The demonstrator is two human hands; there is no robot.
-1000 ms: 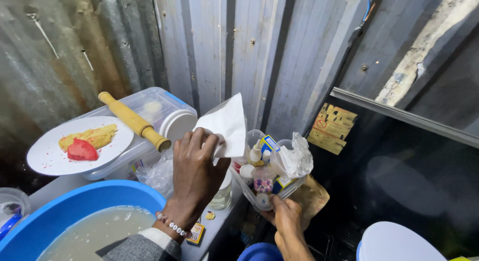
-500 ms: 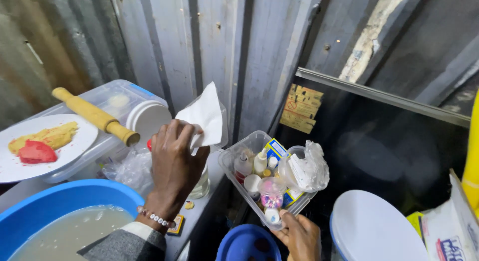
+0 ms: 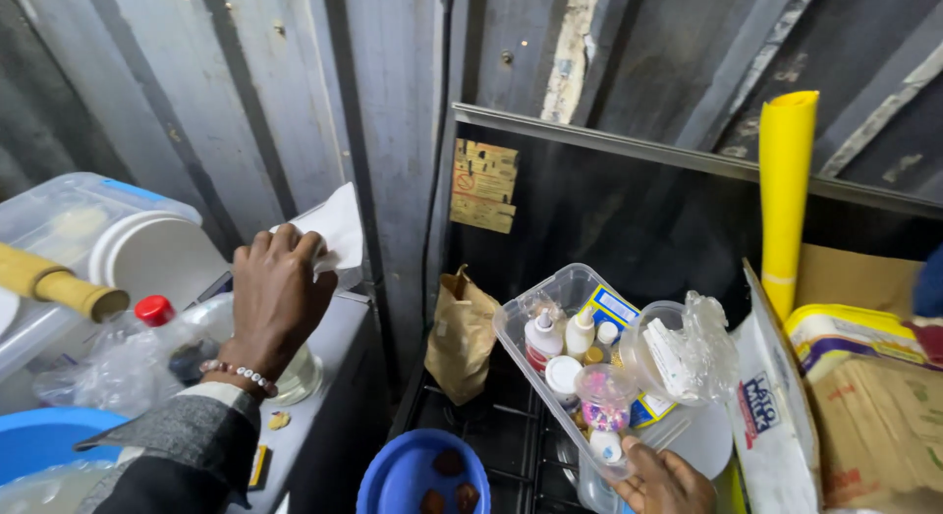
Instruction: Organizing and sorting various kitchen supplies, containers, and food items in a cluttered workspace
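Note:
My left hand [image 3: 278,293] grips a white folded paper [image 3: 337,227] against the corrugated metal wall, above a grey counter. A beaded bracelet sits on that wrist. My right hand [image 3: 663,480] holds the near end of a clear plastic container [image 3: 535,327] from below. The container is tilted and packed with small white bottles [image 3: 552,342], a blue and yellow box and crumpled plastic. It hovers over a black stove top.
A brown paper bag [image 3: 462,332] leans by the stove. A blue bowl [image 3: 417,472] with dark lumps is below. A wooden rolling pin [image 3: 59,283], a lidded tub [image 3: 108,234] and a red-capped bottle [image 3: 154,310] stand left. A yellow roll [image 3: 784,190] and cardboard boxes stand right.
The view has swung right. The plate with food has left the frame. My right hand has carried the clear container to the right, over the stove. The left hand stays on the paper.

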